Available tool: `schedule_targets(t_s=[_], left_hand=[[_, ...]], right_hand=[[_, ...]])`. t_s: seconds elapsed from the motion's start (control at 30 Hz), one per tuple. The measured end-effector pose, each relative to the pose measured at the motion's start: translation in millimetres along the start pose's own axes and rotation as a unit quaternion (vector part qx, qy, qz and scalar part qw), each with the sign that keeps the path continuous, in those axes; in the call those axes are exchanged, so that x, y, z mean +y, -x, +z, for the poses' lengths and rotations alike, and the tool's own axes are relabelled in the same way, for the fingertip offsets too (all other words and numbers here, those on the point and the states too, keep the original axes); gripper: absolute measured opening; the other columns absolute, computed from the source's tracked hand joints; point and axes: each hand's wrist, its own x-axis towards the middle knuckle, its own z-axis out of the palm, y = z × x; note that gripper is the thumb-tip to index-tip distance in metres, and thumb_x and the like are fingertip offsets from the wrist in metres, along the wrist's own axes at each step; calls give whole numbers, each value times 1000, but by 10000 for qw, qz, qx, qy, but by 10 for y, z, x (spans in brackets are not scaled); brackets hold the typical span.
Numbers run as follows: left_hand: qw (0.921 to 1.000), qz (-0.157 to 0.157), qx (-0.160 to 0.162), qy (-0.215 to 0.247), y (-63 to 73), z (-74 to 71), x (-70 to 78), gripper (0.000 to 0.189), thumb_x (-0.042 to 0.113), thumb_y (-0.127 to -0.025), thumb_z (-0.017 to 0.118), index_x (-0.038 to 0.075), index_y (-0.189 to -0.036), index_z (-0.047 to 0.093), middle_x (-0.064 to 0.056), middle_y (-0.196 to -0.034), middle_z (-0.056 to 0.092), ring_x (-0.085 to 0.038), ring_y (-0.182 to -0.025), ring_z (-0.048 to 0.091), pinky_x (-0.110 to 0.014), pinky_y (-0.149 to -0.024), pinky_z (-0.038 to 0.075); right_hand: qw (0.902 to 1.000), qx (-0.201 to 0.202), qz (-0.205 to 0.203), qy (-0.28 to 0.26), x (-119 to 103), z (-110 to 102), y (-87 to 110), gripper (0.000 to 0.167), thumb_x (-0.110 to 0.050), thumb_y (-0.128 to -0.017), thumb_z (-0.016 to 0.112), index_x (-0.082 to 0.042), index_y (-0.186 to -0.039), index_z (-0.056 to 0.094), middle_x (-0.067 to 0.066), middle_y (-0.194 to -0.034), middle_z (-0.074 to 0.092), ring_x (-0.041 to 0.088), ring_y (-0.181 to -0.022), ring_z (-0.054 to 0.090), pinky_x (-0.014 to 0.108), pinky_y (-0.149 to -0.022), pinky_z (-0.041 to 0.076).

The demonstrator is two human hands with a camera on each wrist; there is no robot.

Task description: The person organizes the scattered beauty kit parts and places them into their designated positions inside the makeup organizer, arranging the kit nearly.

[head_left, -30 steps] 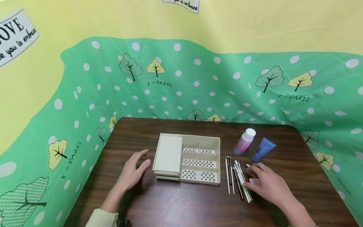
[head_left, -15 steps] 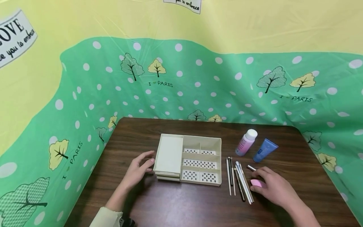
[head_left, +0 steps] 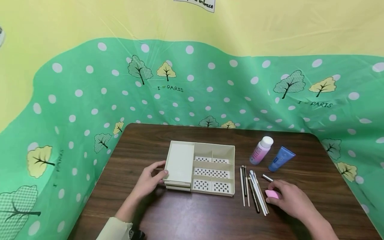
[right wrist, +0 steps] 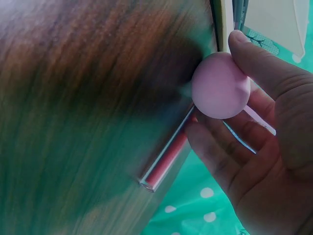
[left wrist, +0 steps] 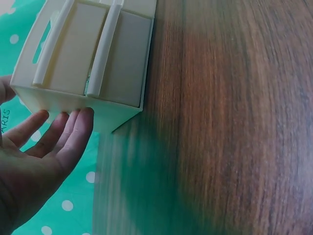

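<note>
A cream-coloured desk organizer (head_left: 180, 161) with drawers and perforated compartments stands mid-table. My left hand (head_left: 148, 180) is at its left side, fingers fairly straight with tips against the side wall and thumb by the top edge. In the left wrist view, those fingertips (left wrist: 80, 115) touch the wall beside the drawers. My right hand (head_left: 289, 196) holds a pink makeup sponge (head_left: 272, 194) between thumb and fingers. The right wrist view shows the sponge (right wrist: 221, 85) as rounded, with a slim tube with a red body (right wrist: 168, 159) lying close to the fingers.
Several makeup brushes (head_left: 253, 191) lie between the organizer and my right hand. Behind them stand a pink bottle with a white cap (head_left: 261, 150) and a blue squeeze tube (head_left: 281, 159). A patterned green and yellow cloth (head_left: 192, 83) hangs behind the wooden table (head_left: 192, 216).
My left hand has moved right and come up against the organizer. My right hand has shifted slightly away from the brushes and towards me, with more of the pink sponge showing.
</note>
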Motion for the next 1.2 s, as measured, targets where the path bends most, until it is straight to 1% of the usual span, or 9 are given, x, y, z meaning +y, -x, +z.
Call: schedule_targets(t_s=[0.07, 0.27, 0.4, 0.57, 0.73, 0.87, 1.0, 1.1, 1.2], left_hand=[[10000, -40, -11, 69, -5, 0, 0, 43, 12, -97, 69, 1, -138, 60, -27, -126, 62, -22, -94, 68, -34, -73, 65], [9996, -191, -66, 205, 6, -14, 6, 43, 13, -98, 69, 0, -138, 60, -27, -125, 61, -24, -97, 68, -39, -75, 65], [9994, -248, -70, 209, 22, -22, 10, 43, 14, -98, 70, 0, -138, 60, -26, -124, 62, -23, -98, 68, -41, -77, 65], [9992, -300, -56, 256, 24, -13, 22, 43, 17, -98, 70, 0, -137, 61, -26, -124, 62, -25, -99, 68, -43, -77, 65], [9988, -394, -19, 278, 15, -1, 29, 41, 17, -98, 70, 2, -135, 62, -23, -123, 63, -25, -98, 68, -44, -77, 65], [9987, -414, 5, 307, 12, 2, 48, 41, 16, -98, 70, 2, -136, 62, -22, -123, 63, -24, -98, 68, -42, -75, 66], [9985, -432, -46, 336, 13, 0, 68, 42, 17, -99, 69, 1, -137, 61, -22, -123, 62, -24, -98, 68, -43, -76, 65], [9983, -452, -78, 346, 15, -5, 81, 42, 17, -99, 69, 1, -137, 61, -22, -123, 62, -24, -98, 68, -44, -77, 65], [9983, -465, -113, 334, 16, -11, 86, 42, 17, -99, 69, 1, -137, 60, -22, -124, 62, -25, -99, 68, -45, -78, 65]], right_hand=[[10000, 7, -56, -25, 2, -2, -4, 35, -34, -75, 91, -19, -98, 70, -5, -92, 67, 13, -76, 53, 34, -62, 44], [9992, 263, -291, -9, -8, 10, -3, 31, -30, -73, 93, -21, -95, 72, -8, -90, 67, 10, -75, 54, 32, -63, 46], [9987, 294, -408, 2, -23, 6, -8, 31, -28, -73, 93, -21, -95, 72, -8, -90, 66, 9, -76, 54, 31, -63, 47], [9981, 312, -527, -69, -50, -45, -29, 30, -27, -74, 92, -22, -95, 71, -12, -85, 63, 7, -73, 52, 28, -62, 44], [9952, 546, -801, -146, -90, -92, -66, 30, -25, -73, 93, -22, -94, 71, -14, -84, 62, 5, -72, 52, 27, -60, 44], [9927, 666, -981, -216, -144, -142, -105, 31, -23, -74, 93, -21, -96, 72, -14, -87, 63, 2, -73, 51, 27, -60, 45], [9909, 727, -1088, -313, -223, -192, -144, 29, -23, -76, 92, -23, -96, 72, -15, -86, 62, 1, -73, 50, 25, -60, 43], [9891, 793, -1198, -332, -289, -222, -172, 27, -24, -77, 91, -26, -95, 72, -17, -85, 63, 0, -74, 52, 26, -61, 45], [9869, 842, -1324, -378, -353, -238, -195, 26, -22, -77, 91, -25, -95, 72, -18, -86, 64, -1, -74, 53, 26, -61, 47]])
